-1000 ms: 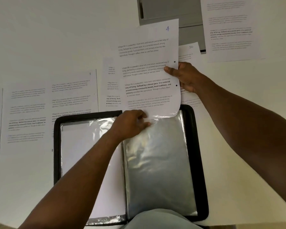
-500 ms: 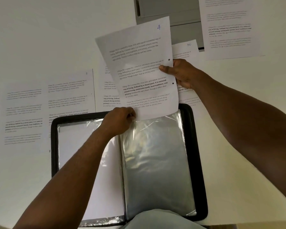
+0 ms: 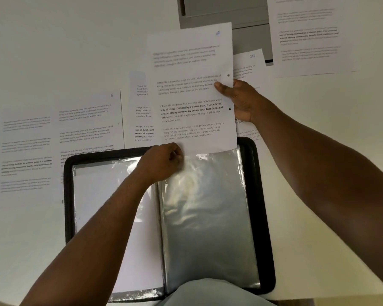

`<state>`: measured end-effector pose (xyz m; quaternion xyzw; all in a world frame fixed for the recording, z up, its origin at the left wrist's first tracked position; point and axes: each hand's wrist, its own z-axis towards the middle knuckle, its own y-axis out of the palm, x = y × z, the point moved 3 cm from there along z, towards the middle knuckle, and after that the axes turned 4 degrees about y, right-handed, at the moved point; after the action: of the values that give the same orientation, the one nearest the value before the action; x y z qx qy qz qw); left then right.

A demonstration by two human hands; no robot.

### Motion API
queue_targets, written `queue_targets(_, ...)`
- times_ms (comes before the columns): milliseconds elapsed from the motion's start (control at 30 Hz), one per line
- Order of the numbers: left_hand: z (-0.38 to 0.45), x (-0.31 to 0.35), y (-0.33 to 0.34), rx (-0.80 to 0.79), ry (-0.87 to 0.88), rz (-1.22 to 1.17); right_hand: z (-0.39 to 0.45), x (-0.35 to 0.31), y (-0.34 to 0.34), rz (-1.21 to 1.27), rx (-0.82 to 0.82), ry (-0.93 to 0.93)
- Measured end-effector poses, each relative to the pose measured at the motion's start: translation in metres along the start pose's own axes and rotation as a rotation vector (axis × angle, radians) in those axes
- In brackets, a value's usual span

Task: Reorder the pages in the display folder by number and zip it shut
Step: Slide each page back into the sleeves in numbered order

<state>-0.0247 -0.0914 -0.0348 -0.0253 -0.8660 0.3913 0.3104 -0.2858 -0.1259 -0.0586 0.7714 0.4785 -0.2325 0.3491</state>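
Head view, right hand (image 3: 241, 100) pinching page 4 (image 3: 192, 89), left hand (image 3: 161, 161) seemingly gripping sleeve (image 3: 208, 213)

We see page 4 (image 3: 192, 89) straightened since half a second ago: it was tilted with its top leaning left, now it stands nearly square to the display folder (image 3: 261, 217) again, much as a second ago. Its bottom edge, bent into the sleeve mouth a second ago, now sits flat at the top of the right-hand sleeve (image 3: 208, 217). Left hand (image 3: 161, 162) has shifted left from under the page's lower middle to its lower left corner, fingers curled at the sleeve opening. Right hand (image 3: 241, 100) has swung the right edge back upright, grip spot unchanged.
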Motion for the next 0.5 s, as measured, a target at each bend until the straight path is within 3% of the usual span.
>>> queue_targets(367,0.011,0.022,0.017,-0.090,0.014,-0.111,-0.010,0.017,-0.007,-0.029,-0.149,0.060)
queue_targets(500,0.016,0.049,0.028,-0.132,0.064,-0.258,-0.009,0.014,-0.009,0.057,-0.110,0.032)
